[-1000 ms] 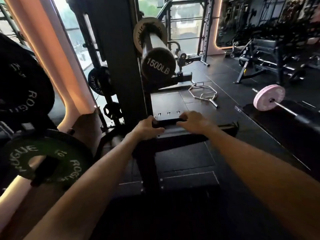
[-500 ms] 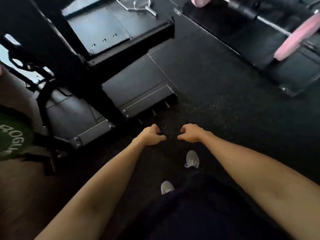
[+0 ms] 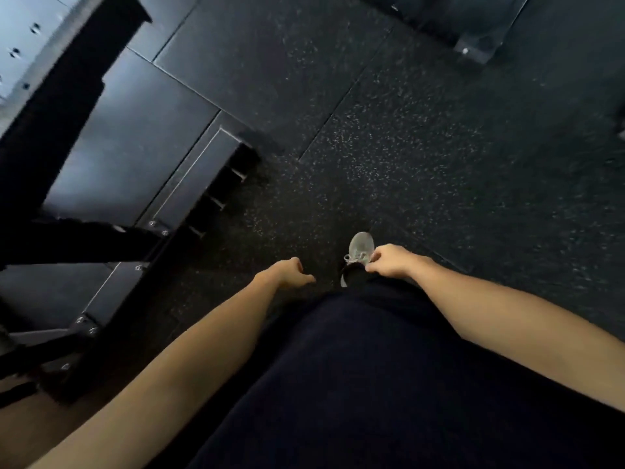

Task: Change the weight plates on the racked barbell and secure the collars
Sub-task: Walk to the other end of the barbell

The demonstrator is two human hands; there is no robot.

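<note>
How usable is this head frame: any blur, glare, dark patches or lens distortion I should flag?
Head view: the left hand and right hand are fairly sharp, as is the grey shoe; the black rack base and the frame edges are smeared by motion blur; pale glare washes the platform at top left; the dark trousers show almost no detail; wide-angle stretch elongates both forearms.

gym | speckled rubber floor (image 3: 422,137) | black rack base (image 3: 128,154)
</note>
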